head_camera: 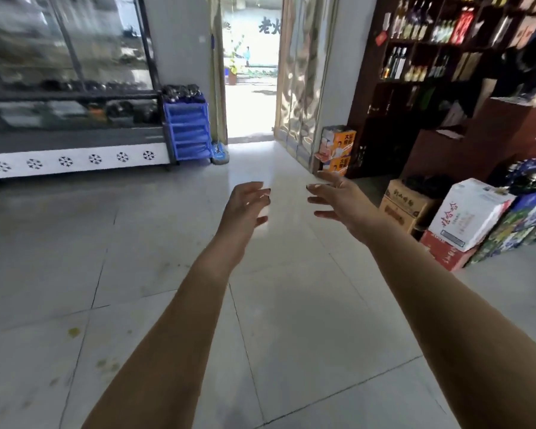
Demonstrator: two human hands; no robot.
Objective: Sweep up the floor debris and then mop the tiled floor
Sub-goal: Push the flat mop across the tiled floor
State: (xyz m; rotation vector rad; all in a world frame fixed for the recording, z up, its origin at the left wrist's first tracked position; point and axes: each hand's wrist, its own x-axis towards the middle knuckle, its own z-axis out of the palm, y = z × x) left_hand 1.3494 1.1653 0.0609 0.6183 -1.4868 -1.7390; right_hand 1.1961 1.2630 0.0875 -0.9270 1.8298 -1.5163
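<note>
The pale grey tiled floor [152,243] filled the lower and central view, running from beneath the person to the open doorway [251,103]. A small yellowish fleck of debris [73,332] lay on a tile at lower left, with fainter greenish marks near it. Both bare forearms were stretched forward above the floor. The left hand [246,205] and right hand [341,199] were apart, palms facing inward, fingers loosely spread and grasping nothing. A blue-headed mop [219,152] stood against the left door jamb, just beside a blue plastic drawer rack [186,131] and a glass-fronted display cabinet [68,72]. Dark wooden bottle shelving [430,57] and stacked cardboard cartons [468,212] lined the right side.
</note>
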